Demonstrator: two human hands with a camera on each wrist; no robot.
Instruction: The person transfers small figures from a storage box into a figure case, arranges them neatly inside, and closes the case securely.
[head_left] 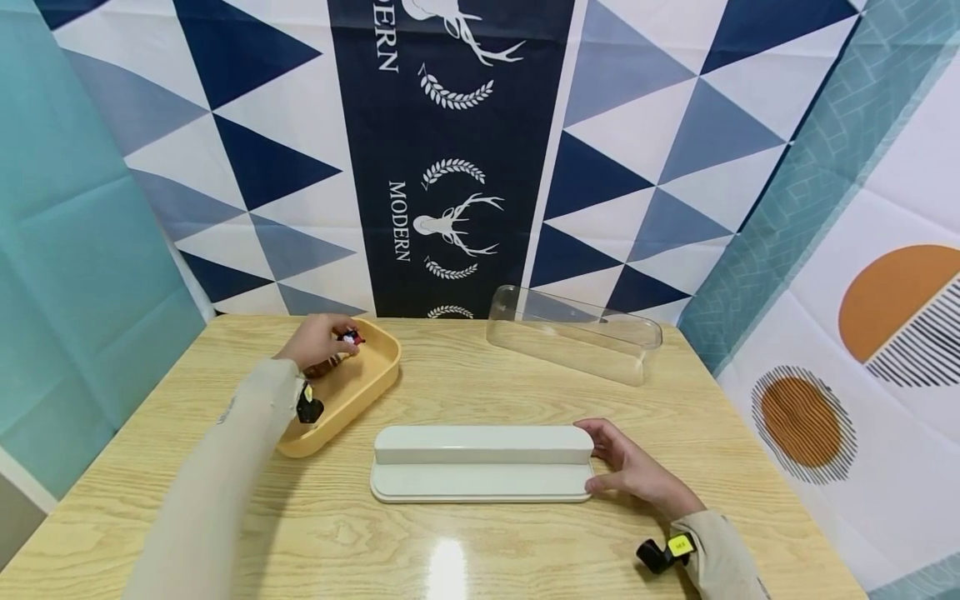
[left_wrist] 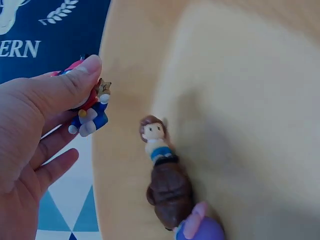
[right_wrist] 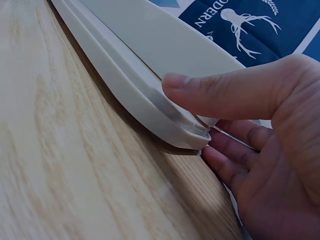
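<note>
Above the yellow tray (head_left: pixel 358 408), my left hand (head_left: pixel 318 337) pinches a small figurine (left_wrist: pixel 91 119) between thumb and fingers. It has red, blue and white parts and a gold star. Inside the tray lie a brown-haired figurine (left_wrist: pixel 167 185) with a dark brown lower body and, touching it, a purple and pink piece (left_wrist: pixel 207 229) cut off by the frame edge. With thumb and fingers around its right end, my right hand (head_left: pixel 633 473) holds a long off-white stepped base (head_left: pixel 480 481) that sits on the table.
A clear plastic cover (head_left: pixel 647 335) lies at the back right of the wooden table (head_left: pixel 450 383). Behind the table hangs a patterned cloth (head_left: pixel 457 250). Each wrist wears a small black camera, such as the right one (head_left: pixel 654 557).
</note>
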